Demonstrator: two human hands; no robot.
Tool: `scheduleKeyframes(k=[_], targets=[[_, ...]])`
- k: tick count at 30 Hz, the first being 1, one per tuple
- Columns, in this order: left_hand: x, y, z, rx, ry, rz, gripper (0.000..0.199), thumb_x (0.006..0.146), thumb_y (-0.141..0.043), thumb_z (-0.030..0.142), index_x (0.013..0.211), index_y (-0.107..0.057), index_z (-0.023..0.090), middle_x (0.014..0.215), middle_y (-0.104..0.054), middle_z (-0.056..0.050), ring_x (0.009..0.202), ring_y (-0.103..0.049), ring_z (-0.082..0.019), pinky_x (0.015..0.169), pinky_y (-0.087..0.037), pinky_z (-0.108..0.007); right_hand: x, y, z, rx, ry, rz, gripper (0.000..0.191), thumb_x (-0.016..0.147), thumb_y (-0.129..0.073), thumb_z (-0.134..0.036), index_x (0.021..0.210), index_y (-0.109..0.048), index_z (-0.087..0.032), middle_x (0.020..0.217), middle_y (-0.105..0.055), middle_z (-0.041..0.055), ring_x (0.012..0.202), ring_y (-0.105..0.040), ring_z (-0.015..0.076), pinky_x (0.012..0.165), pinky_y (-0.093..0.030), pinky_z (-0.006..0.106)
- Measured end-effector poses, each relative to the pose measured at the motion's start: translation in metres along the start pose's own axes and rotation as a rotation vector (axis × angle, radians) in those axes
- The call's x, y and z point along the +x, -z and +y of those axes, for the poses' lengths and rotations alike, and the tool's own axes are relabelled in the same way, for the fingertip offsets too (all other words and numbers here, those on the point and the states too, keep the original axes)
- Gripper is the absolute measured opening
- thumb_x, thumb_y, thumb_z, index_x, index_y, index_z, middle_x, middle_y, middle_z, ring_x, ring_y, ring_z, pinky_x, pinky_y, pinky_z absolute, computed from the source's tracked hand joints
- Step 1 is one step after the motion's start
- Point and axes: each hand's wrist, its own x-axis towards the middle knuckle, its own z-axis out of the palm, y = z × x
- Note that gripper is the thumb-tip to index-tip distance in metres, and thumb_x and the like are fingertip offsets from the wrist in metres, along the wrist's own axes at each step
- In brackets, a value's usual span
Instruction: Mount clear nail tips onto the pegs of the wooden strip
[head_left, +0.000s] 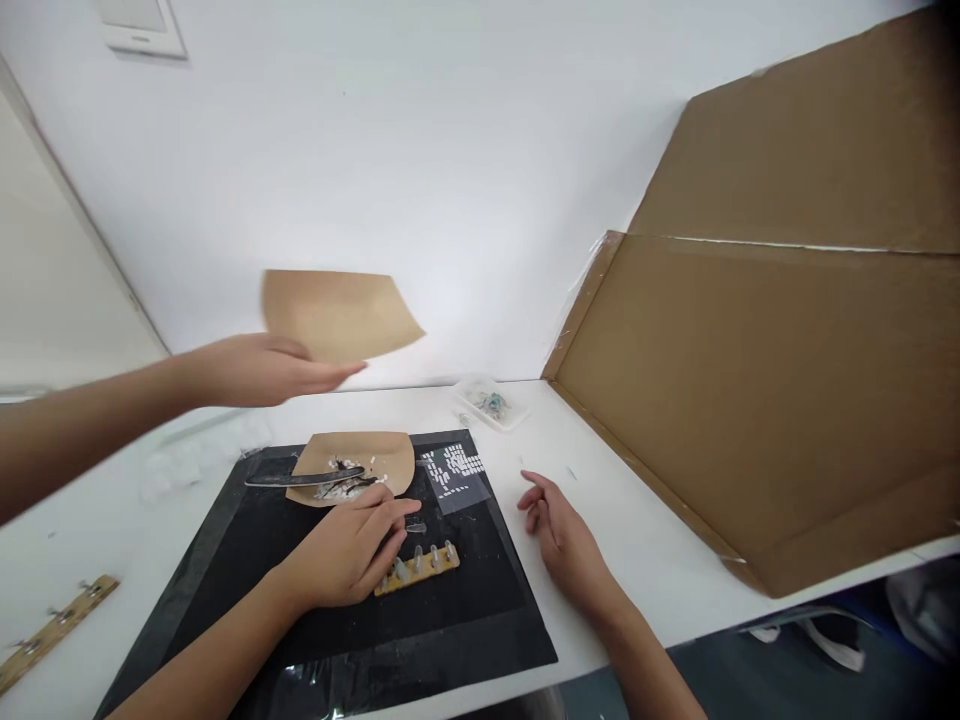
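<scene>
My left hand (349, 548) rests on the black mat (480, 640), palm down with its fingers apart. Its thumb side covers one end of a yellowish wooden strip (431, 568) that carries several clear, rounded nail tips. Close to my index fingertip lies a loose clear piece (415, 527), apparently another tip. My right hand (562, 545) hovers at the white table to the right of the mat, index finger stretched and the others loosely curled, holding nothing visible. Behind my left hand, a curved brown sheet (315, 440) holds white flakes, dark bits and a dark nail file (300, 480).
Another person's hand (300, 370) reaches in from the left with a brown paper sheet (337, 310). A dark card of white pieces (461, 495), a clear tray (510, 420), a second wooden strip (56, 630) and a large cardboard panel (750, 400) stand around.
</scene>
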Motion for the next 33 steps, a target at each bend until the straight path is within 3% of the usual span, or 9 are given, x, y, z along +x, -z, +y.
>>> scheduleKeyframes(k=[3,6,9,13,18,26,33], targets=[[0.001,-0.001,0.001,0.006,0.004,-0.004,0.036,0.106,-0.045,0.015,0.142,-0.047,0.015,0.102,-0.065,-0.010,0.097,-0.061,-0.026,0.085,-0.054,-0.041,0.012,0.005,-0.010,0.020,0.094,0.050,0.043,0.111,-0.030,-0.029,0.152,-0.040,-0.025,0.128,-0.067,0.0116,0.111,-0.070,0.0233,0.101,-0.058,0.045],[0.002,-0.001,0.001,0.010,0.004,-0.007,0.035,0.107,-0.045,0.015,0.142,-0.046,0.015,0.100,-0.065,-0.009,0.095,-0.061,-0.026,0.084,-0.055,-0.040,0.041,0.011,-0.028,-0.210,0.254,-0.079,0.044,0.111,-0.034,-0.029,0.155,-0.041,-0.024,0.147,-0.060,0.0132,0.137,-0.059,0.0252,0.116,-0.051,0.047],[0.002,0.000,0.001,0.013,0.006,0.001,0.035,0.106,-0.045,0.015,0.142,-0.047,0.015,0.098,-0.065,-0.009,0.094,-0.061,-0.025,0.082,-0.054,-0.039,0.080,0.002,-0.039,-0.401,0.348,-0.215,0.046,0.109,-0.038,-0.025,0.154,-0.046,-0.019,0.156,-0.055,0.0136,0.147,-0.051,0.0253,0.124,-0.044,0.043],[0.001,0.000,-0.001,0.009,0.014,0.012,0.038,0.105,-0.047,0.014,0.143,-0.045,0.016,0.099,-0.066,-0.009,0.095,-0.062,-0.025,0.083,-0.055,-0.038,0.126,-0.026,-0.038,-0.520,0.327,-0.258,0.049,0.104,-0.044,-0.018,0.152,-0.053,-0.013,0.162,-0.052,0.0170,0.148,-0.051,0.0329,0.118,-0.048,0.050],[0.000,0.002,-0.003,-0.007,0.005,0.015,0.040,0.104,-0.048,0.012,0.144,-0.045,0.014,0.098,-0.068,-0.009,0.095,-0.063,-0.025,0.082,-0.057,-0.038,0.154,-0.050,-0.027,-0.623,0.278,-0.225,0.053,0.109,-0.044,-0.030,0.158,-0.046,-0.011,0.164,-0.048,0.0206,0.149,-0.049,0.0372,0.113,-0.050,0.054],[-0.004,0.003,-0.004,0.004,-0.005,0.064,0.042,0.101,-0.053,0.008,0.142,-0.050,0.011,0.102,-0.068,-0.012,0.094,-0.064,-0.024,0.080,-0.060,-0.037,0.166,-0.053,-0.010,-0.658,0.311,-0.247,0.047,0.109,-0.043,-0.022,0.155,-0.052,-0.015,0.154,-0.058,0.0180,0.141,-0.054,0.0317,0.117,-0.045,0.045],[-0.004,0.004,-0.009,-0.007,0.006,0.099,0.044,0.101,-0.052,0.005,0.144,-0.049,0.011,0.101,-0.068,-0.011,0.094,-0.065,-0.022,0.083,-0.061,-0.034,0.166,-0.046,-0.003,-0.585,0.289,-0.235,0.028,0.106,-0.054,-0.016,0.129,-0.070,-0.019,0.121,-0.068,0.0128,0.115,-0.063,0.0262,0.095,-0.052,0.033]])
